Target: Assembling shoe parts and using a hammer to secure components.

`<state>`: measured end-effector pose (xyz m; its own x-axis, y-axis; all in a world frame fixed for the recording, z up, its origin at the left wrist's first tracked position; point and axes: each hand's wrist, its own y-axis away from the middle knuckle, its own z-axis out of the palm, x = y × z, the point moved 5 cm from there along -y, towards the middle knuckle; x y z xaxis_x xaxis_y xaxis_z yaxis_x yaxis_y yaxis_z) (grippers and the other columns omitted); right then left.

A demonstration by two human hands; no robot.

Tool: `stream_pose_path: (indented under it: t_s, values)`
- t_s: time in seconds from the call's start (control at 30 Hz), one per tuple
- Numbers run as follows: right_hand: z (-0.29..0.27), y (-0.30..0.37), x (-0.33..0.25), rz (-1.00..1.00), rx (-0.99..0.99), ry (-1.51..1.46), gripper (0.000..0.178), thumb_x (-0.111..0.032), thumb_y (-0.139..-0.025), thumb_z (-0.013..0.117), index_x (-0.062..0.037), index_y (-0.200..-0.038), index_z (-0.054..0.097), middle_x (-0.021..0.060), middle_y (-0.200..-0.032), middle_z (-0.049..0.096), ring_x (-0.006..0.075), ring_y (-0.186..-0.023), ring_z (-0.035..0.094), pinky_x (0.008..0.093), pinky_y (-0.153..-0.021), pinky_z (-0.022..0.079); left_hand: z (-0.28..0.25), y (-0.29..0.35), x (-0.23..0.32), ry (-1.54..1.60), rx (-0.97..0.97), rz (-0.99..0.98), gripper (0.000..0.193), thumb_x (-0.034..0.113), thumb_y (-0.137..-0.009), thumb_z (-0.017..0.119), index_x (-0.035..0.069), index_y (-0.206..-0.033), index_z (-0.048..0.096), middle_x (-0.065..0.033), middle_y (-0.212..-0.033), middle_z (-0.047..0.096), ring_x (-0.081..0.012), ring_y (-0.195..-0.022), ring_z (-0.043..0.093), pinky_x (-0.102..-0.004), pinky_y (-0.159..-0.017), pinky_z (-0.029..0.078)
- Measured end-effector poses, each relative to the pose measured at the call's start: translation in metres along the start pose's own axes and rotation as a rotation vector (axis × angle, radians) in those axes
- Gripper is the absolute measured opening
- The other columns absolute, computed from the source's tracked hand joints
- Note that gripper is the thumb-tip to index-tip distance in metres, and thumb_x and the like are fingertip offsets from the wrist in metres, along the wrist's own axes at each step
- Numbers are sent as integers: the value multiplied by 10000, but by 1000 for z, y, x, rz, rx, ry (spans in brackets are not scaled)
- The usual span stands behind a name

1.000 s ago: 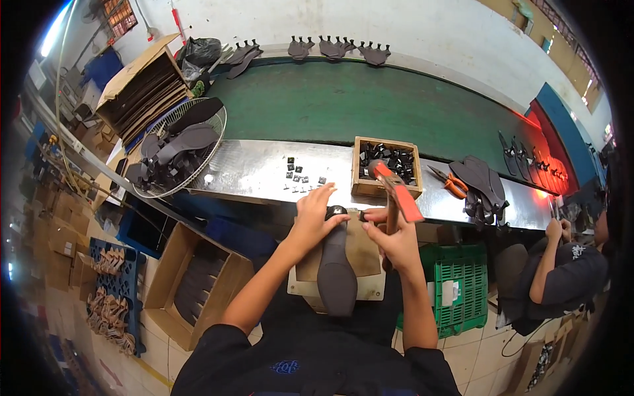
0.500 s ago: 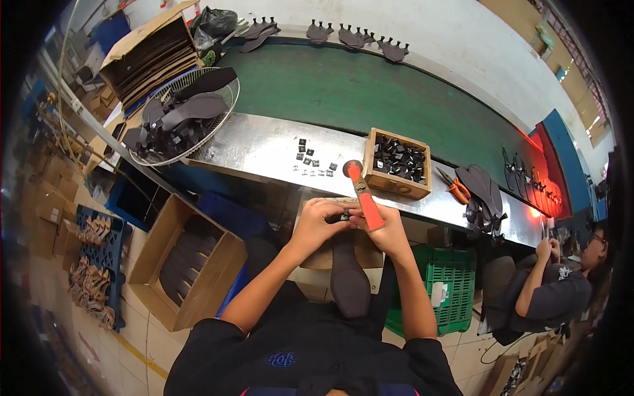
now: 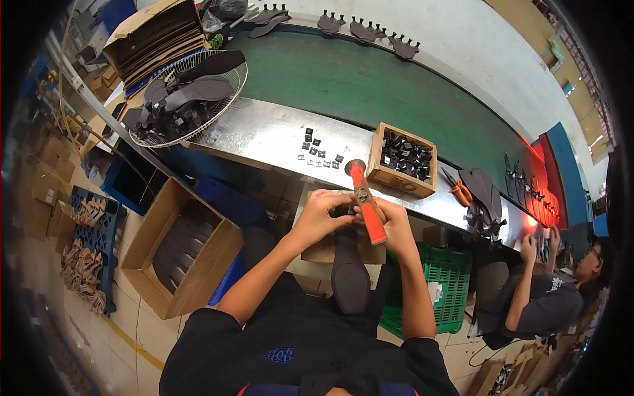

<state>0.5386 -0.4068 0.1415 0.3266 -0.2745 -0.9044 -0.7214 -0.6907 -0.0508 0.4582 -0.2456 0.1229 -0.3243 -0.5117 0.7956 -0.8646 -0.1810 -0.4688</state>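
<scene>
A dark brown shoe sole (image 3: 351, 280) lies lengthwise before me, its wide heel end toward my body and its far end under my hands. My left hand (image 3: 323, 214) is closed, thumb and fingers pinching a small dark piece at that far end. In my right hand (image 3: 394, 224) is a hammer (image 3: 372, 218) with a red handle, its round head pointing away toward the metal bench. The right fingertips also reach the far end of the sole, close to the left ones. What exactly the fingertips pinch is partly hidden.
On the metal bench (image 3: 264, 125) lie several small black square pieces (image 3: 313, 146), a wooden box (image 3: 401, 185) of black parts, orange-handled pliers (image 3: 460, 193) and more soles (image 3: 485, 191). A wire basket (image 3: 246, 82) stands left, a cardboard box (image 3: 191, 290) below, a green crate (image 3: 451, 280) right. A co-worker (image 3: 541, 297) sits at right.
The view has shifted slightly. My hands stay at the sole's far end, and the hammer remains in the right one. The co-worker's hands have lifted and moved apart.
</scene>
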Motion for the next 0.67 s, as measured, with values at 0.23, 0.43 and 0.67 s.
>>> stream_pose_path:
  t_s: [0.23, 0.43, 0.67]
  values:
    - [-10, 28, -47, -137, 226, -128, 251, -8, -923, 642, 11, -1173, 639, 63, -902, 645, 95, -660, 566, 247, -597, 479, 1, -7, 3, 164, -56, -104, 267, 161, -777, 817, 32, -1006, 766, -116, -872, 744, -189, -732, 640, -308, -680, 505]
    - [-14, 92, -77, -50, 229, 10, 493, -62, -1018, 530, -17, -1501, 444, 38, -878, 599, 35, -540, 455, 194, -505, 406, -2, -6, 0, 219, -51, -134, 251, 117, -769, 815, 13, -993, 772, -121, -923, 760, -182, -800, 686, -307, -745, 528]
    - [3, 95, -84, 4, 196, 140, 502, -52, -982, 609, 14, -1458, 464, 272, -1191, 656, 358, -1044, 685, 334, -889, 515, 3, -3, -8, 282, -126, -206, 301, 103, -751, 821, 14, -1034, 767, -134, -979, 768, -194, -911, 722, -287, -846, 538]
